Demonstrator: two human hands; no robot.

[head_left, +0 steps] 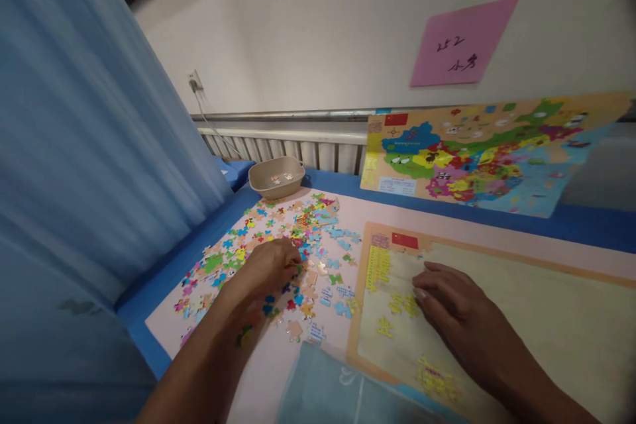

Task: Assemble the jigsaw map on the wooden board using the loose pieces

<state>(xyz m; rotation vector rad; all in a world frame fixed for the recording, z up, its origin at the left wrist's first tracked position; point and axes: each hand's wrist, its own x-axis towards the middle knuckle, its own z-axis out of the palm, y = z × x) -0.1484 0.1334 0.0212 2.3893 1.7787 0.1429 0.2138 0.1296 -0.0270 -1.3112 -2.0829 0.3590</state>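
The left hand [281,258] reaches into the loose pieces [213,262] spread over the left part of the pink mat [253,377], its fingers bent close together in a narrow grip; whether a piece is pinched in it I cannot tell, as the fingertips are mostly hidden. The right hand [454,308] lies palm down over the board [546,298], fingers loosely curved, tips at a pair of yellow pieces [403,305]; I cannot tell if it holds anything underneath. More yellow ones lie on the board, a small group [385,326] nearer its left edge and a joined cluster [436,377] lower down, while a yellow strip [377,268] sits along the frame under the flag. The likeliest trouble, I judge, is the right hand nudging that pair askew, since nothing walls them in. The left forearm crosses low over the heap (a sleeve-free arm, at least), so a careless sweep could drag pieces about or flip them. Similar shapes and colours crowded together could also lead to a wrong pick. The folder [332,391] lies against the board's lower edge, and a bump there might jog the unfixed cluster.
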